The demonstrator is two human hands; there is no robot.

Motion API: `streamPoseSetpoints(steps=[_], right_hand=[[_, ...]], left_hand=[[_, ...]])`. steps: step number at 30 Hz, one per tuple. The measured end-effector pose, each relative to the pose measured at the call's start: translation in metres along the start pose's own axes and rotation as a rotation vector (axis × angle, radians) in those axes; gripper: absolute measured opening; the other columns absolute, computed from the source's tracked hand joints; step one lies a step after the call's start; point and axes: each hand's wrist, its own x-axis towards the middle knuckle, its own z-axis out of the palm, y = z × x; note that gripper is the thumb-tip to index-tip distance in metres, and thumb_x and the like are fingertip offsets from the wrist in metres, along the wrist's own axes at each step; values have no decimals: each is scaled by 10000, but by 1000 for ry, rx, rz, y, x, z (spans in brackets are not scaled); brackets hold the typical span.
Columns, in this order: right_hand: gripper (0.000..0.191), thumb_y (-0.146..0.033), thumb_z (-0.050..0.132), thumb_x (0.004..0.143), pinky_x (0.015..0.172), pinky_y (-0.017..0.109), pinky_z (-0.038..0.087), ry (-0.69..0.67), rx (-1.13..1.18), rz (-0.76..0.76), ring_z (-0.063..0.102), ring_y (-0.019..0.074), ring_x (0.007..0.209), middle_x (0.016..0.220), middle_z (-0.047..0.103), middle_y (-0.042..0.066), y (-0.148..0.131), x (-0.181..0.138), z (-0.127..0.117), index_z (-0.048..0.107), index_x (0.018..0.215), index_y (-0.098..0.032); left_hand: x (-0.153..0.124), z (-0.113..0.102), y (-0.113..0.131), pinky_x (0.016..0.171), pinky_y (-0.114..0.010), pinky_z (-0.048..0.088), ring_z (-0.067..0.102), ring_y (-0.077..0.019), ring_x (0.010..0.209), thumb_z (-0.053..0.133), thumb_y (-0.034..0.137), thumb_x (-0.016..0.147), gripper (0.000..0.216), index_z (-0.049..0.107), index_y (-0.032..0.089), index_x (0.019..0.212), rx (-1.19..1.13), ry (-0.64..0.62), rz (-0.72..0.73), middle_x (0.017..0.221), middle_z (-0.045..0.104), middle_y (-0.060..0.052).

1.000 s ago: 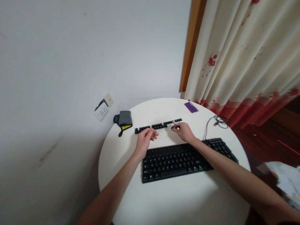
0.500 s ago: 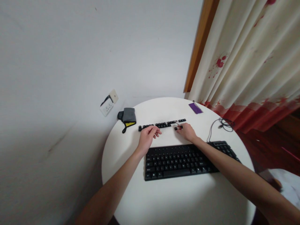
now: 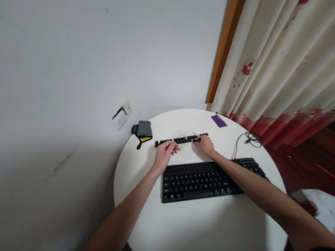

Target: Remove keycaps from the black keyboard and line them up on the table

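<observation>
Toward the round white tabletop's (image 3: 199, 223) far edge, black plastic keycaps (image 3: 181, 140) lie lined up.
Black rectangular keyboard (image 3: 193, 183) holds keys; right hand (image 3: 206, 144) clamps slim silvery tool (image 3: 195, 134); left hand's (image 3: 163, 152) fingers curl, apart.

single head cam, above the table (image 3: 204, 223) on its near side, facing forward and down; fairly near, wide view: far edge just above mid-frame, near edge cropped at bottom, wall (image 3: 78, 69) upper left, curtain (image 3: 274, 69) upper right
</observation>
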Motion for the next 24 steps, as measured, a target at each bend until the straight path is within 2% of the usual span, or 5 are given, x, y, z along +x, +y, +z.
streamPoseSetpoints(steps=[10, 24], right_hand=[[216, -315, 625, 812, 754, 326, 502, 7, 15, -2, 689, 274, 943, 991, 730, 122, -4, 2, 4, 722, 966, -198], [170, -264, 641, 791, 718, 302, 478, 40, 58, -44, 691, 264, 888, 924, 741, 105, -4, 3, 8, 735, 914, -195]], left_hand=[[1, -1, -3, 558, -239, 410, 572, -127, 622, 540, 385, 888, 297, 669, 134, 796, 8, -10, -5, 750, 708, -69], [1, -1, -2, 523, -229, 367, 541, -118, 600, 546, 398, 882, 301, 660, 139, 782, 28, -9, -13, 737, 705, -67]])
